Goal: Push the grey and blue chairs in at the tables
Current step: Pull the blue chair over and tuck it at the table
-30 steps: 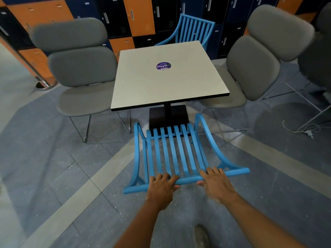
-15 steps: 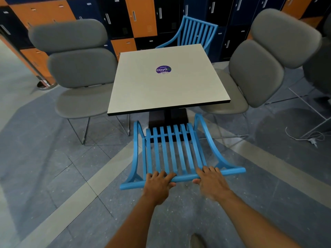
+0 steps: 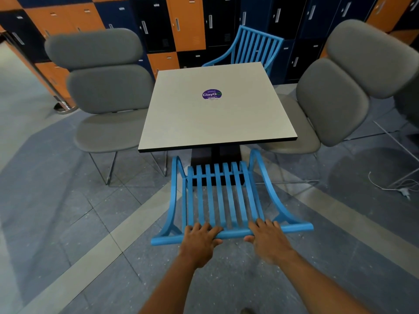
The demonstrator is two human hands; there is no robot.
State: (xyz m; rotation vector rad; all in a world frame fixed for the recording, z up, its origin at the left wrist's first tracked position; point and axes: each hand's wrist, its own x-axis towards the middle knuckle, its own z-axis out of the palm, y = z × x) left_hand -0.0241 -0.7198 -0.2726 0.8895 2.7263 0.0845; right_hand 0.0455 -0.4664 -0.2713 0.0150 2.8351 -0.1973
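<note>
A blue slatted chair (image 3: 223,196) stands at the near side of a square white table (image 3: 213,118), its seat hidden under the tabletop. My left hand (image 3: 199,239) and my right hand (image 3: 267,236) both grip the chair's top back rail, fingers curled over it. A second blue chair (image 3: 251,47) stands at the table's far side. One grey padded chair (image 3: 104,91) is at the table's left side and another grey chair (image 3: 335,96) at its right, both with seats partly under the table edge.
Orange, blue and black lockers (image 3: 181,23) line the wall behind. A white cable and plug (image 3: 399,189) lie on the floor at right. A metal post base (image 3: 63,107) stands at far left. Part of another grey chair (image 3: 410,105) shows at the right edge.
The blue chair has slid forward toward the table, its front going further under the tabletop, with both hands staying on the back rail. My view has moved closer.
</note>
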